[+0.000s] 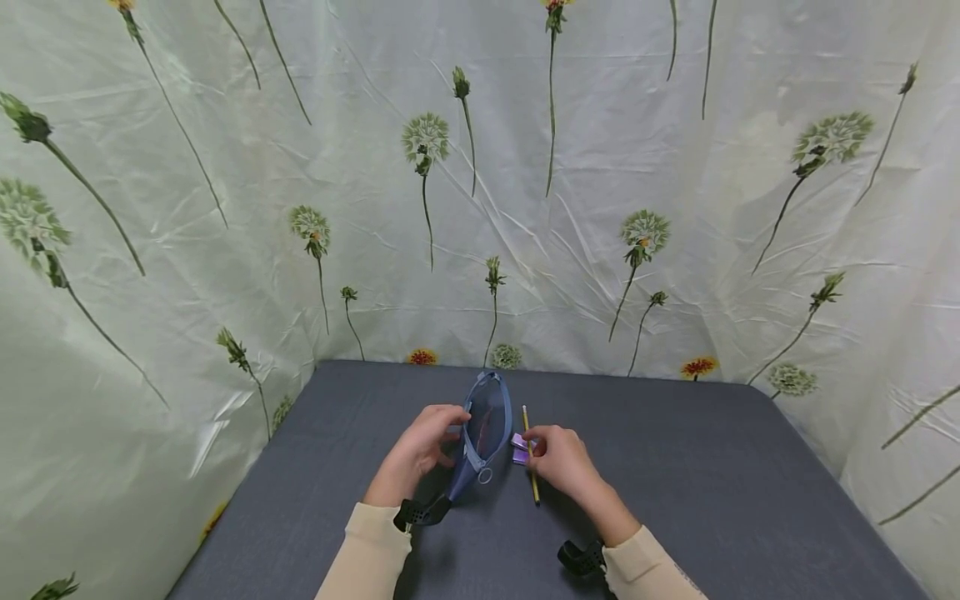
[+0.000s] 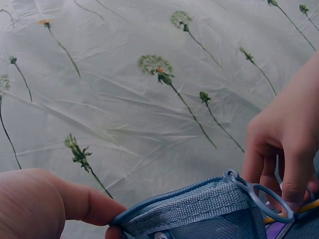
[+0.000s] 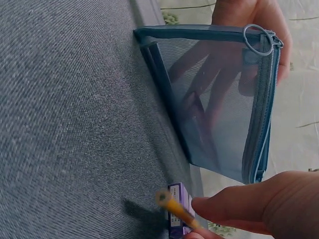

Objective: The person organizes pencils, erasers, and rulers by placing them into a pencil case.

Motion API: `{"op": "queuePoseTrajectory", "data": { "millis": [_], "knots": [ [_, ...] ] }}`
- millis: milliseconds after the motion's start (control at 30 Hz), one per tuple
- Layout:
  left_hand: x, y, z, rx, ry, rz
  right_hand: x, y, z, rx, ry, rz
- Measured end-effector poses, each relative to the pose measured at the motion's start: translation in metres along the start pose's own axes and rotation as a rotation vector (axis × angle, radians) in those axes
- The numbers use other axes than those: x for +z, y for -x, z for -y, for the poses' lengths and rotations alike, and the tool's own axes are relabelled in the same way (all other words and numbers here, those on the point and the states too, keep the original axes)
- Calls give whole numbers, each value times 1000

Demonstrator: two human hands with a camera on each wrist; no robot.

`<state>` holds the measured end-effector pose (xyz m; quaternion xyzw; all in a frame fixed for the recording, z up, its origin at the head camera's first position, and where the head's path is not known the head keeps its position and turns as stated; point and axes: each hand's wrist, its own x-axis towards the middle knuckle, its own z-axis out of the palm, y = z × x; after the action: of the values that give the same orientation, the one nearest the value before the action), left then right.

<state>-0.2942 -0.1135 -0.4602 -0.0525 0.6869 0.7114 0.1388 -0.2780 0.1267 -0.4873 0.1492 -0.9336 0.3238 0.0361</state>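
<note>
A blue mesh zip pouch [image 1: 462, 478] stands upright on the table with its zipper undone and a ring pull at the near end. My left hand [image 1: 423, 442] holds the pouch from the left, thumb and finger at its top edge in the left wrist view. Through the mesh [image 3: 227, 149] the left fingers show in the right wrist view. Something thin and reddish appears inside; its kind is unclear. My right hand [image 1: 566, 460] pinches a yellow pencil [image 1: 535, 487] just right of the pouch. Beneath the pencil lies a small purple box [image 3: 175, 211] with a white label.
Two purple parts show beside the right fingers, the nearer purple piece [image 1: 521, 457] partly covered by the hand. The dark grey table [image 1: 675, 483] ends at a hanging curtain [image 1: 360, 167] printed with dandelions. A black strap device [image 1: 581, 557] sits at the right wrist.
</note>
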Motion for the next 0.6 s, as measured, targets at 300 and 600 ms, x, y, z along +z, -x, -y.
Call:
{"op": "queuePoseTrajectory", "data": {
  "millis": [300,600],
  "knots": [
    [0,2,0,-3,2,-4,4,1,1,-38,47,-33],
    [-1,1,0,-2,9,7,5,3,8,-34,97,-1]
  ]
}}
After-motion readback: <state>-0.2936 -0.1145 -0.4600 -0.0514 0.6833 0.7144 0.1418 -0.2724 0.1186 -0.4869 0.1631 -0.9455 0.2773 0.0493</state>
